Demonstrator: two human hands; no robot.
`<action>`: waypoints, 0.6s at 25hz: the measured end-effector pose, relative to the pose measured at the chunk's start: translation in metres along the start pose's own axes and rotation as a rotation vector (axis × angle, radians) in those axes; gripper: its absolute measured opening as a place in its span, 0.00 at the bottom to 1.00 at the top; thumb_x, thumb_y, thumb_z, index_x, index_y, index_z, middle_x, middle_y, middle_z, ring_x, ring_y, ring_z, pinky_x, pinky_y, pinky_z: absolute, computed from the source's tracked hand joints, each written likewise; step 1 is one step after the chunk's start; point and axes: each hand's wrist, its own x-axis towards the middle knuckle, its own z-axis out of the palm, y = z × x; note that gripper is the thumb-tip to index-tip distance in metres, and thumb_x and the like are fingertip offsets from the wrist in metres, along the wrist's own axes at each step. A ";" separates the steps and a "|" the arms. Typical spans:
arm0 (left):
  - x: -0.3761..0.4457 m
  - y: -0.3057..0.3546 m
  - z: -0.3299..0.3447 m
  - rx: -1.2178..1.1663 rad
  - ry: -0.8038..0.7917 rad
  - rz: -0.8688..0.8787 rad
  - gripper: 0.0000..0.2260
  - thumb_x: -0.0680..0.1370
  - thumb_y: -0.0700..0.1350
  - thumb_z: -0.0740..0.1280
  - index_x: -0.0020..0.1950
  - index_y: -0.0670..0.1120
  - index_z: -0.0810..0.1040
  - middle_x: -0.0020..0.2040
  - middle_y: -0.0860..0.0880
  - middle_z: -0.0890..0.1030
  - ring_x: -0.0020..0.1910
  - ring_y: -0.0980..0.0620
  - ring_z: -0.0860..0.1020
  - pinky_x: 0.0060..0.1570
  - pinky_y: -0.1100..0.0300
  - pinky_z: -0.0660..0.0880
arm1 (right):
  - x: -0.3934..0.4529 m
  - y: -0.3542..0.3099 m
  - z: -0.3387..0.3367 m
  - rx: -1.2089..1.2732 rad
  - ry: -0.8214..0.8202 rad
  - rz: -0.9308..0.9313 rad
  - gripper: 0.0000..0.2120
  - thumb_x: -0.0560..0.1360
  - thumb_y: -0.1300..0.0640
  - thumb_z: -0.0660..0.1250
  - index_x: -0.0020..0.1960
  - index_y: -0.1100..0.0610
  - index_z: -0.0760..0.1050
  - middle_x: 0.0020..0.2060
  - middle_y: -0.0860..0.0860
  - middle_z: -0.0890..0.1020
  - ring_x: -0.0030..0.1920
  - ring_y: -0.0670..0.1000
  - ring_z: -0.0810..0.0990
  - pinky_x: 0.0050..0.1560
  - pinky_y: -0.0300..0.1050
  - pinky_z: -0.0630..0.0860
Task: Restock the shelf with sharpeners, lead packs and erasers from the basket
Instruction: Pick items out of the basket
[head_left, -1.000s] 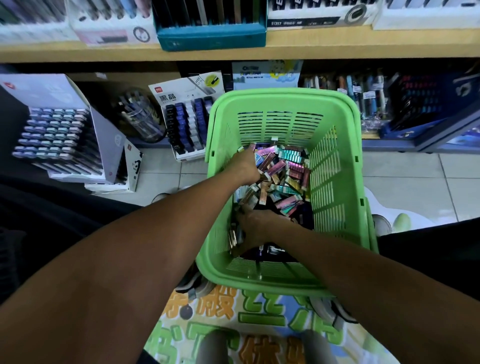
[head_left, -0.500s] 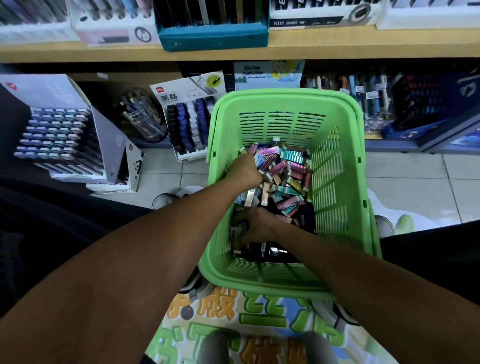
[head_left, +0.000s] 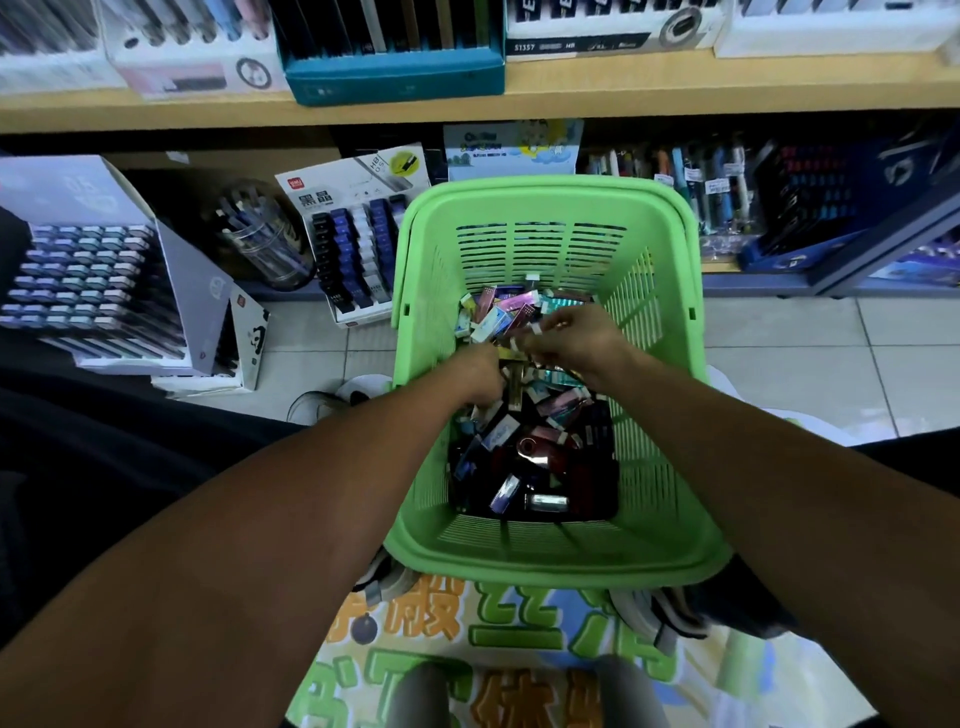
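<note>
Right hand (head_left: 582, 340) has come up from the near end to mid-basket, pinching a few small packs (head_left: 524, 343); left hand (head_left: 480, 376) digs curled into the pile inside the green basket (head_left: 670, 551).

"S1357 HB" on white box (head_left: 613, 31)

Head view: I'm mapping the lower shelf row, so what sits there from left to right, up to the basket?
Grey tiered display box → clear pen jar → white lead-pack display → green basket.
</note>
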 end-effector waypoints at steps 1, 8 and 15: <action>-0.002 0.000 0.006 0.104 -0.077 0.026 0.22 0.75 0.35 0.71 0.68 0.36 0.71 0.58 0.41 0.77 0.54 0.43 0.79 0.52 0.55 0.78 | 0.005 -0.001 -0.001 0.090 0.021 -0.029 0.24 0.66 0.71 0.77 0.60 0.66 0.76 0.52 0.63 0.82 0.46 0.59 0.85 0.48 0.52 0.84; -0.004 -0.009 0.051 0.393 -0.264 0.049 0.32 0.73 0.39 0.76 0.74 0.41 0.68 0.70 0.43 0.73 0.64 0.43 0.76 0.58 0.61 0.75 | -0.010 0.049 0.022 -0.975 -0.271 -0.283 0.13 0.74 0.65 0.71 0.53 0.50 0.82 0.48 0.45 0.82 0.45 0.49 0.82 0.46 0.45 0.82; -0.006 -0.016 0.062 0.394 -0.201 0.073 0.18 0.80 0.42 0.65 0.71 0.44 0.74 0.69 0.42 0.74 0.64 0.44 0.76 0.62 0.54 0.72 | -0.025 0.074 0.046 -1.221 -0.335 -0.433 0.15 0.75 0.56 0.72 0.62 0.53 0.76 0.54 0.49 0.74 0.51 0.52 0.76 0.48 0.51 0.78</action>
